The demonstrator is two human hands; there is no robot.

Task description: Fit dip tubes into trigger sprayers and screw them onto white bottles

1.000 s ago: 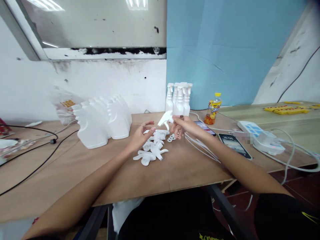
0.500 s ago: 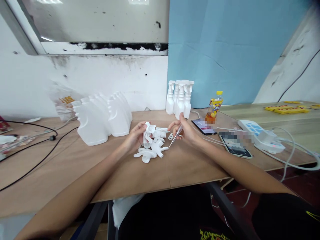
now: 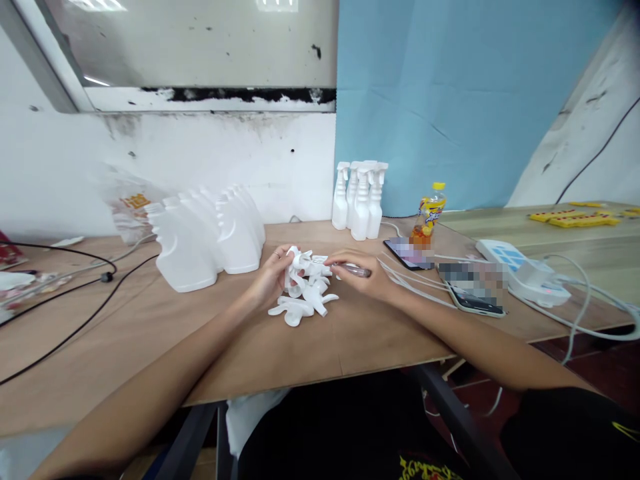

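My left hand point(image 3: 271, 275) is closed around a white plastic spray trigger head point(image 3: 296, 259), held up at the left side of a small heap. In my right hand point(image 3: 369, 277) is a slim screwdriver point(image 3: 358, 270) with a see-through handle. Its thin shaft points left at the spray head, and whether the tip touches it I cannot make out. Loose white trigger pieces point(image 3: 314, 297) lie heaped on the brown tabletop point(image 3: 300, 357) just below both hands. Part of the heap is hidden behind my fingers.
White handled bottles point(image 3: 185, 257) stand in rows at the left. Several spray bottles point(image 3: 360, 207) stand at the back. Rightward are a drink bottle point(image 3: 425, 220), two phones point(image 3: 407, 255), white cables and a power strip point(image 3: 520, 273). Black cables cross the left side.
My right hand has turned and moved slightly left and down. The screwdriver, which pointed down toward the loose pieces, now lies nearly level against the held spray head. My left hand has barely moved.
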